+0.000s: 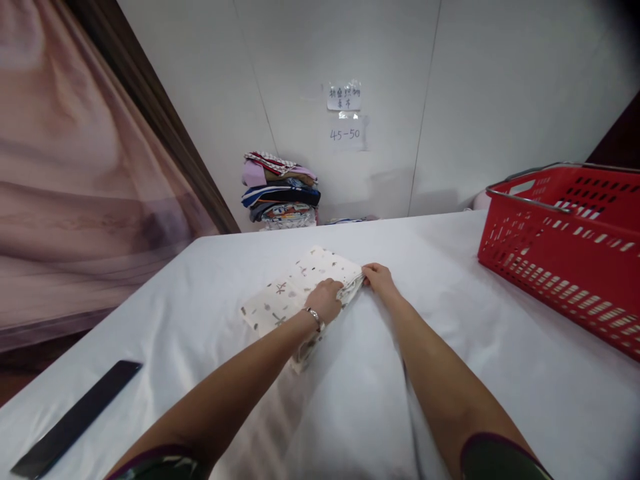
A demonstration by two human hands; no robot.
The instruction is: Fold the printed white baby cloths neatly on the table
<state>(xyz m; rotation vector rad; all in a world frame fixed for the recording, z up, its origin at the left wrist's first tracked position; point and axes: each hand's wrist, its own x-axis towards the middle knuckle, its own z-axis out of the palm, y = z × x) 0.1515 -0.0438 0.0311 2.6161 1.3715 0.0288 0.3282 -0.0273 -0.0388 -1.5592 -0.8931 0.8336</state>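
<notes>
A folded cream cloth (313, 270) with small grey and brown prints lies on the white-covered table, in several layers along its right edge. My left hand (326, 301), with a bracelet at the wrist, rests over that layered edge. Its fingers curl onto the fabric, and the fingertips are partly hidden. At the cloth's far right corner, my right hand (381, 279) pinches the fabric between thumb and fingers.
A red perforated basket (555, 280) with metal handles stands at the right. Near the left edge lies a dark flat strip (77, 417). Folded fabrics (281, 193) are piled behind the table, beneath wall notes (345, 97). A pinkish curtain (95, 173) hangs at left.
</notes>
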